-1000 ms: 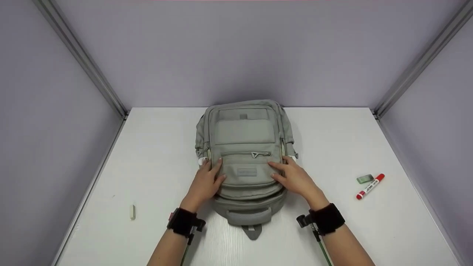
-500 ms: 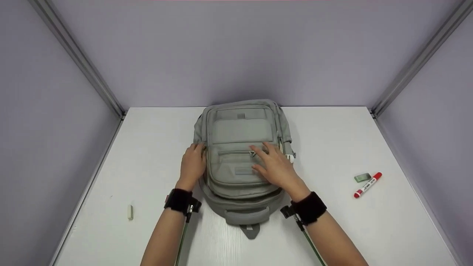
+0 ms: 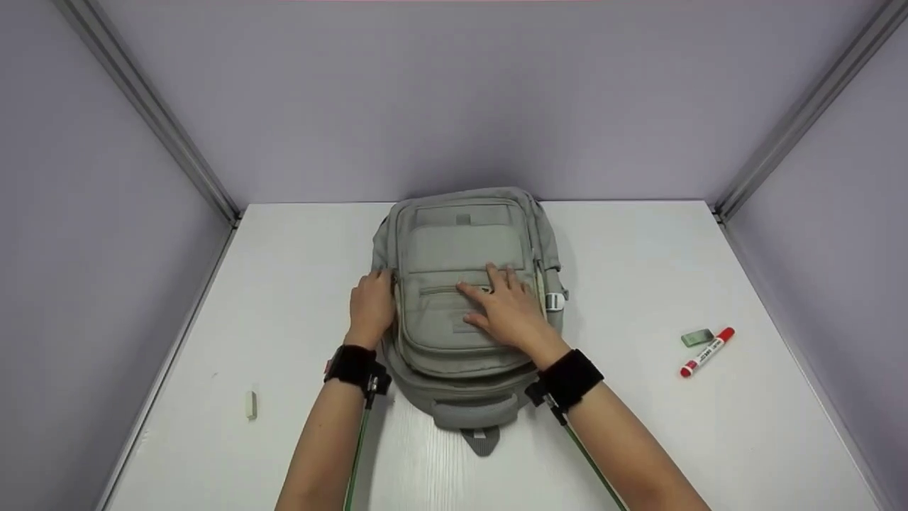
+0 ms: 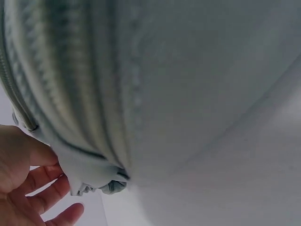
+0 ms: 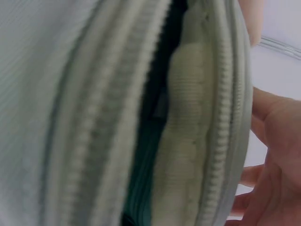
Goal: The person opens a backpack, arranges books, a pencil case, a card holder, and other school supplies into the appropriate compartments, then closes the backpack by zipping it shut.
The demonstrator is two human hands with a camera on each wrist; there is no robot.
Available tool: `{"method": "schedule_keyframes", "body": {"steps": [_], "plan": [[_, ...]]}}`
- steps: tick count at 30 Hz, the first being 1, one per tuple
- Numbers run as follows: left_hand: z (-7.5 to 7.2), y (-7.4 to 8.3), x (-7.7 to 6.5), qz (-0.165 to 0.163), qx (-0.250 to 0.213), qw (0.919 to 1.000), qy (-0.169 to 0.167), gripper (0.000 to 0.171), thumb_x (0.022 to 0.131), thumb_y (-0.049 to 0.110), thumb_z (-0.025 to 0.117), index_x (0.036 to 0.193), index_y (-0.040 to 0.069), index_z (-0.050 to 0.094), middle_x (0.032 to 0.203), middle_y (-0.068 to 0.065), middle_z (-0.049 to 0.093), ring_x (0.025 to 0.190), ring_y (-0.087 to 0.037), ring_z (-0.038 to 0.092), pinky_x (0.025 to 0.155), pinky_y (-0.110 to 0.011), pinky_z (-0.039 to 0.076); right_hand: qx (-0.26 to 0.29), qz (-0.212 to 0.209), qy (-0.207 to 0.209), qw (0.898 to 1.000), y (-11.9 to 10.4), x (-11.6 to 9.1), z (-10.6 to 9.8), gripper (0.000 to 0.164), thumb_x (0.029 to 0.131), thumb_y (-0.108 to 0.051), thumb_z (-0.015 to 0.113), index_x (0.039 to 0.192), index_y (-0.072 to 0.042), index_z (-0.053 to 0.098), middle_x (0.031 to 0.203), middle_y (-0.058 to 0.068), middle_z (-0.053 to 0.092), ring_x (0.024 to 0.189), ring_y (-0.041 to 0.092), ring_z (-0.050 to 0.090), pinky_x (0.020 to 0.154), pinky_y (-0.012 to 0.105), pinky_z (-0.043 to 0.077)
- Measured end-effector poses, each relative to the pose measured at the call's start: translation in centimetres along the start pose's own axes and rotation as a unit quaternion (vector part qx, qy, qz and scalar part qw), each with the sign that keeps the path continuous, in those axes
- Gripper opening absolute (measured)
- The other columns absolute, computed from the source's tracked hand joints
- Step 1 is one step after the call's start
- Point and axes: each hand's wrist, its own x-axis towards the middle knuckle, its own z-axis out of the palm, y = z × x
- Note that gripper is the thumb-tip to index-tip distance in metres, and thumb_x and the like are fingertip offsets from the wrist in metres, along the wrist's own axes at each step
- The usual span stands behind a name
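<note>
A grey-green backpack (image 3: 464,248) lies on the table, front up, its carry handle (image 3: 477,413) toward the person. My left hand (image 3: 372,304) is at its left side, fingers bent in at the zipper seam. In the left wrist view the thumb and index fingertip (image 4: 59,170) come close together at the bag's side; what lies between them is hidden. My right hand (image 3: 509,312) rests spread across the front pocket, over part of its zipper (image 3: 436,290) and label. The right wrist view shows a parted zipper (image 5: 221,117) with something dark green (image 5: 143,165) inside.
At the right lie a red-capped marker (image 3: 708,352) and a small green block (image 3: 697,338) beside it. A small pale block (image 3: 251,405) is on the left. Walls rise behind and on both sides of the white table (image 3: 624,255).
My left hand has moved up and outward to the bag's left side, its fingers bending in. The right hand has slid left from the right edge onto the front pocket.
</note>
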Motion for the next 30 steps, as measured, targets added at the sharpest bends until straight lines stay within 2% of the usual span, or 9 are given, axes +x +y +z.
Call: {"method": "schedule_keyframes", "body": {"steps": [6, 12, 15, 23, 30], "plan": [[0.0, -0.2, -0.1, -0.018, 0.01, 0.9998, 0.005, 0.022, 0.094, 0.0, 0.057, 0.113, -0.002, 0.068, 0.103, -0.022, 0.065, 0.092, -0.04, 0.062, 0.079, -0.056, 0.047, -0.002, 0.0, 0.002, 1.0, 0.1, 0.1, 0.1, 0.057, 0.096, -0.055, 0.053, 0.149, -0.038, 0.042, 0.158, 0.022, 0.019, 0.141, 0.052, 0.016, 0.103, 0.066, 0.029], [-0.2, -0.2, -0.1, -0.007, 0.023, 0.9994, 0.027, 0.015, 0.097, 0.002, 0.056, 0.1, -0.004, 0.07, 0.093, -0.021, 0.061, 0.087, -0.039, 0.06, 0.08, -0.057, 0.045, -0.006, -0.003, 0.0, 1.0, 0.2, 0.1, 0.2, 0.056, 0.096, -0.055, 0.052, 0.149, -0.038, 0.042, 0.158, 0.022, 0.019, 0.14, 0.053, 0.016, 0.102, 0.067, 0.029], [-0.4, -0.2, -0.1, -0.004, 0.028, 0.9991, 0.033, 0.018, 0.099, 0.006, 0.056, 0.095, -0.004, 0.069, 0.09, -0.02, 0.06, 0.085, -0.039, 0.06, 0.077, -0.056, 0.045, -0.01, -0.003, -0.004, 1.0, 0.3, 0.1, 0.2, 0.056, 0.096, -0.055, 0.052, 0.149, -0.038, 0.042, 0.158, 0.022, 0.02, 0.14, 0.053, 0.017, 0.102, 0.067, 0.03], [-1.3, 0.2, -0.2, 0.006, 0.048, 0.9987, 0.015, 0.013, 0.096, -0.001, 0.057, 0.096, -0.006, 0.069, 0.092, -0.02, 0.06, 0.083, -0.038, 0.06, 0.071, -0.053, 0.046, -0.011, -0.001, -0.029, 1.0, 0.2, 0.0, -0.2, 0.057, 0.097, -0.056, 0.05, 0.149, -0.038, 0.04, 0.158, 0.022, 0.017, 0.141, 0.053, 0.014, 0.103, 0.068, 0.028], [-1.4, 0.4, -0.9, 0.005, 0.053, 0.9985, 0.008, 0.015, 0.098, -0.001, 0.055, 0.1, -0.007, 0.069, 0.095, -0.021, 0.062, 0.084, -0.038, 0.061, 0.07, -0.052, 0.047, -0.002, -0.004, -0.03, 1.0, 0.3, -0.1, -0.2, 0.056, 0.097, -0.056, 0.049, 0.15, -0.039, 0.039, 0.158, 0.022, 0.017, 0.14, 0.053, 0.015, 0.102, 0.07, 0.027]]}}
